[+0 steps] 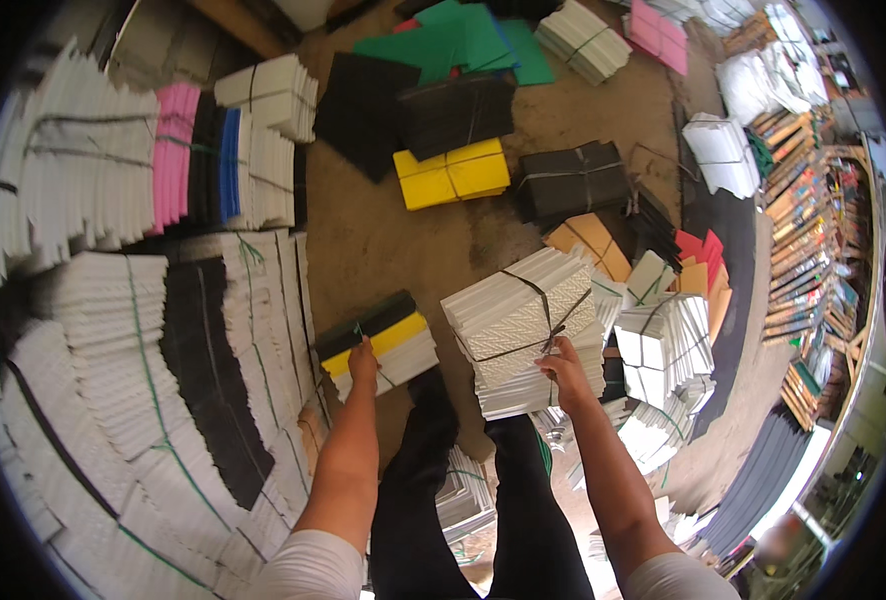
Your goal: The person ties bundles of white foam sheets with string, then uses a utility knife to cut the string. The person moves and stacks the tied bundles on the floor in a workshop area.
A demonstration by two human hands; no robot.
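Note:
My left hand point(364, 362) is closed at the strap of a small bundle of black, yellow and white sheets point(404, 352), in front of my left leg. My right hand point(566, 374) pinches the dark strap knot on a larger bundle of white textured sheets point(511, 318). That bundle is tilted, its patterned top face toward me, and dark straps cross over it. Part of each hand's grip is hidden behind its own fingers. Close to the right of the white bundle lie more strapped white bundles point(655, 350) and an orange-tan bundle point(590, 243).
Tall stacks of strapped white sheets point(103, 330) line the left side. Ahead on the brown floor point(363, 225) lie a yellow bundle point(452, 174), a black bundle point(575, 178) and green sheets point(463, 40). A rack of colourful items point(801, 230) stands at right.

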